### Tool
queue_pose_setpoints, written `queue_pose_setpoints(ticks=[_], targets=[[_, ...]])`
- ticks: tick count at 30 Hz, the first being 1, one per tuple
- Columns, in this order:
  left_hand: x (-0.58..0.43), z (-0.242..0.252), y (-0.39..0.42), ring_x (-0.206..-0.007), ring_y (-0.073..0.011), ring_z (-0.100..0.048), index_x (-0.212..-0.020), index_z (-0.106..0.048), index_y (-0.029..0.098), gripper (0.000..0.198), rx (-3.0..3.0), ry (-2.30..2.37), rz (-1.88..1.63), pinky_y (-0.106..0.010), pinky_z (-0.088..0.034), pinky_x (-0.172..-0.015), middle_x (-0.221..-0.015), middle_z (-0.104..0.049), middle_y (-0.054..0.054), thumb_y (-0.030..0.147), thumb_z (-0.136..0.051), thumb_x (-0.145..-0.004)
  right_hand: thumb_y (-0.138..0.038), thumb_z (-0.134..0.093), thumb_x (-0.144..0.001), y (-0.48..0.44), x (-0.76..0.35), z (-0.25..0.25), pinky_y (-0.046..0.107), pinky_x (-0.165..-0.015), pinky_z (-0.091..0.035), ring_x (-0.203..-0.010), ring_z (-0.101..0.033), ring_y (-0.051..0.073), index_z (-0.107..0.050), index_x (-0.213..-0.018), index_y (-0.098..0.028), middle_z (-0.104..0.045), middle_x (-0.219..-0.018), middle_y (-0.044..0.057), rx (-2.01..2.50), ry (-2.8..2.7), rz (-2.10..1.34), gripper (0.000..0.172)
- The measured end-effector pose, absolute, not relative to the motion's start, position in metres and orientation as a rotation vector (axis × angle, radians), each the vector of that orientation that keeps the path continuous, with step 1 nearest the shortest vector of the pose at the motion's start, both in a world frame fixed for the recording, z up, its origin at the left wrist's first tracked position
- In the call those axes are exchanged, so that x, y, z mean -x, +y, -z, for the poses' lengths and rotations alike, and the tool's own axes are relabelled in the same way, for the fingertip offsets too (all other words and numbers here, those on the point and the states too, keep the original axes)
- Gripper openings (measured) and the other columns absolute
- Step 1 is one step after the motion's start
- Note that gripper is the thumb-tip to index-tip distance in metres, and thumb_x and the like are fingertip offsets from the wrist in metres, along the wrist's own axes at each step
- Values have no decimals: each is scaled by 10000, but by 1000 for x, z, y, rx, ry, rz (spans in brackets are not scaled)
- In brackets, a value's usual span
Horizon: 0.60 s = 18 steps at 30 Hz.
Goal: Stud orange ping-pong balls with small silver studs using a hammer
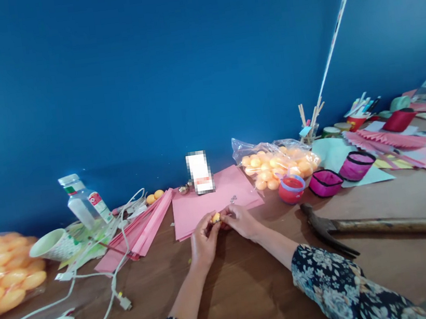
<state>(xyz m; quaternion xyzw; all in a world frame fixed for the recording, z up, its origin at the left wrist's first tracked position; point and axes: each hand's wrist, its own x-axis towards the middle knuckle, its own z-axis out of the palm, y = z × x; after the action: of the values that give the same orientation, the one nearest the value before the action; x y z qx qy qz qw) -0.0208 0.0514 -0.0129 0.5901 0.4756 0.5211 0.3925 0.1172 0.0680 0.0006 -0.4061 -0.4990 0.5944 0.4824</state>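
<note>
— How many hands are there, and what do they hold?
— Two, the left hand (203, 242) and the right hand (244, 223). The forearms come in from the near edge and meet in the middle, with the fingers bent. The grip is narrow: both pinch one small orange piece (216, 217), just above the brown table (245, 286).
— And around them?
— At the right lies one hammer (394, 225). At the left are white cables (113, 283), too tangled for me to count, and one bag of orange balls (7, 267).
— And farther?
— Pink sheets (197, 203), their near edge partly covered by the hands; then one red pail (291, 192) and two magenta fabric rings (325, 183). The pail hides a part of a second bag (272, 163). Two loose balls (155, 196) lie near the blue wall (117, 88).
</note>
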Motion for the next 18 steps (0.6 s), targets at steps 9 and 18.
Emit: queue_pose_setpoints(ticks=[9,18], targets=[[19,0,47,-920,-206,-604,-1025,-590,154,360,-1350,1191,-1327,-341,-463,-838,-1026,-641,-95,305,-608,-698,-302,-608,-709,63,-118,0,269,-630,-492,-628,-587,118,-509,-839,-179,-585,-704,-12,899,-1291,-1390,205],[20,0,49,-867,-204,-619,-984,-578,135,355,-1209,1152,-1337,-338,-494,-776,-922,-659,-92,353,-593,-705,-266,-611,-716,57,-116,7,287,-700,-491,-793,-581,147,-495,-969,-195,-559,-998,59,871,-1513,-1152,287]])
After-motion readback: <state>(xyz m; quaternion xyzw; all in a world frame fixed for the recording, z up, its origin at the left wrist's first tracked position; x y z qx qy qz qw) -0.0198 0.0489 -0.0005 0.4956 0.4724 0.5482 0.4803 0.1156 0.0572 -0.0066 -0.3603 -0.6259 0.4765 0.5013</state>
